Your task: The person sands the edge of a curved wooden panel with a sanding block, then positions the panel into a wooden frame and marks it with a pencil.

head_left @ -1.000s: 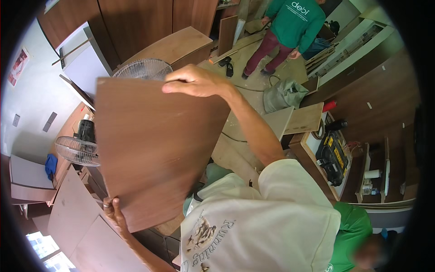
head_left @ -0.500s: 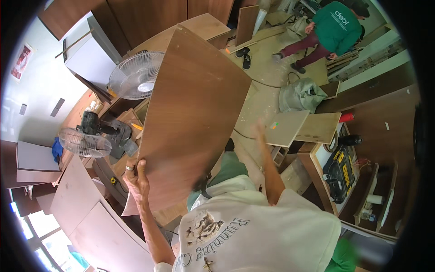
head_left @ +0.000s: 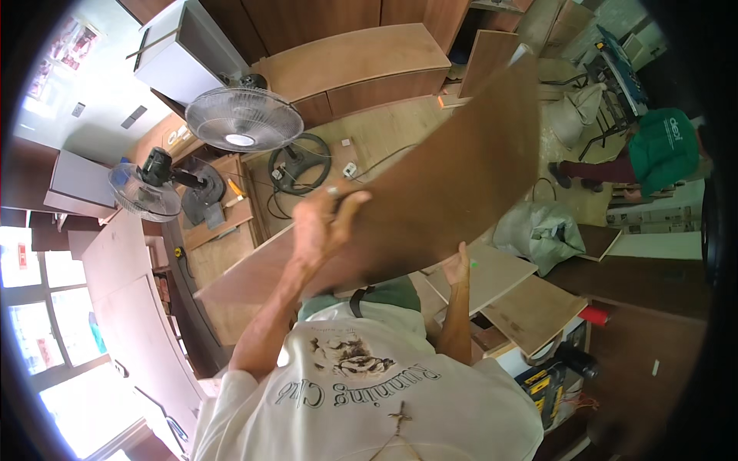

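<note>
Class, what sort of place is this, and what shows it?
Probably a carpentry workshop, or a room being fitted out: a large brown board being held, another wooden panel, and a low cabinet.

White short-sleeved T-shirt (head_left: 346, 415) with dark print (head_left: 352, 359), cross pendant (head_left: 400, 418), green trousers (head_left: 396, 300)

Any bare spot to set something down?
Free: low cabinet top, bordered by tall doors behind and the larger fan at left; also floor between it and the brown panel, crossed by a cable. Crowded: around the grey fan base and toolbox.
</note>
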Demonstrator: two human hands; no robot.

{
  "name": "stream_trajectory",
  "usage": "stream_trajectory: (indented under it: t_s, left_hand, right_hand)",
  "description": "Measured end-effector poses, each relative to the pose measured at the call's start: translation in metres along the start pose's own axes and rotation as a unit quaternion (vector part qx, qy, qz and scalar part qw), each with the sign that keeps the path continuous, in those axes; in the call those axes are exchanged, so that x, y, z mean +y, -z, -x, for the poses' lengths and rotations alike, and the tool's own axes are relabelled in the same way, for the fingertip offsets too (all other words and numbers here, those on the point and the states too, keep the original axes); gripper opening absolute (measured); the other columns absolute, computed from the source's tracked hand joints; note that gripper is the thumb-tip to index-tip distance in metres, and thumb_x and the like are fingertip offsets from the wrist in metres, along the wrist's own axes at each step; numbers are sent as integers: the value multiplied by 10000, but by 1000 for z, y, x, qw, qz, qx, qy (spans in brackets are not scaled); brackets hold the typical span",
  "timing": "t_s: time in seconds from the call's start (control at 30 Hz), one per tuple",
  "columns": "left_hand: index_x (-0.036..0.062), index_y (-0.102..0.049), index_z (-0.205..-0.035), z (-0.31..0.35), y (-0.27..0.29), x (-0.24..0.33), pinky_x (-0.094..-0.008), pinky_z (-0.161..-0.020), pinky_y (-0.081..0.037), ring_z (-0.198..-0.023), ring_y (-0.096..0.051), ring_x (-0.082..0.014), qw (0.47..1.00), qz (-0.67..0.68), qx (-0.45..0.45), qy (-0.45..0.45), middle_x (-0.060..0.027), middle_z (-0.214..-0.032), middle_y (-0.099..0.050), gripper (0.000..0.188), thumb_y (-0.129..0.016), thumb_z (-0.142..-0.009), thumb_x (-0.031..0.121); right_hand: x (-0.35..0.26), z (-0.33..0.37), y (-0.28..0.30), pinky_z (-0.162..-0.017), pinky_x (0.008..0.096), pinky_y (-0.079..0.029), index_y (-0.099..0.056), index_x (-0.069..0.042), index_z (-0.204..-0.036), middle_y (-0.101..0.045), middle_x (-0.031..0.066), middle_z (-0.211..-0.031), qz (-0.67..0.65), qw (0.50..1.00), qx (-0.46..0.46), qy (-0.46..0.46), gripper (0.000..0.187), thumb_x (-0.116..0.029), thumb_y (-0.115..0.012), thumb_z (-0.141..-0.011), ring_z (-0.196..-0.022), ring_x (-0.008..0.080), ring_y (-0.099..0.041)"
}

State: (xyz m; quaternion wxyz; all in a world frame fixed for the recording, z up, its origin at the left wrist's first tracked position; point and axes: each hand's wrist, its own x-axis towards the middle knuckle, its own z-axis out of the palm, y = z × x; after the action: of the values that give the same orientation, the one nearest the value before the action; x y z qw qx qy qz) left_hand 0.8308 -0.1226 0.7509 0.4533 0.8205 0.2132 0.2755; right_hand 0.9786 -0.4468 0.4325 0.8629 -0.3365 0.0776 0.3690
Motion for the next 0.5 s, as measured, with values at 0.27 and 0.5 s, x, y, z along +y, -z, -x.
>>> stream_trajectory:
  t_s: [0.27,0.5]
  left_hand:
    - [69,-669,-890,-101,-170,113,-444,-645,-473,-690,-605,-356,987,55,-112,-97,-150,-722,-635,223,-640,-904,290]
    - [51,-654,-841,-228,-256,153,-315,-583,-425,-611,-537,-144,960,164,-157,-164,-81,-665,-595,292,-673,-885,339]
  right_hand:
    - [-192,68,95,-1138,494,-305,-464,-67,-1386,-497,85,-1424,-87,974,113,175,537,-331,-623,-946,-1321,279,-439]
    - [-297,91,-7,-1127,463,-339,-431,-68,-1427,-471,76,-1447,32,900,117,418,601,-323,-653,-931,-1306,265,-451]
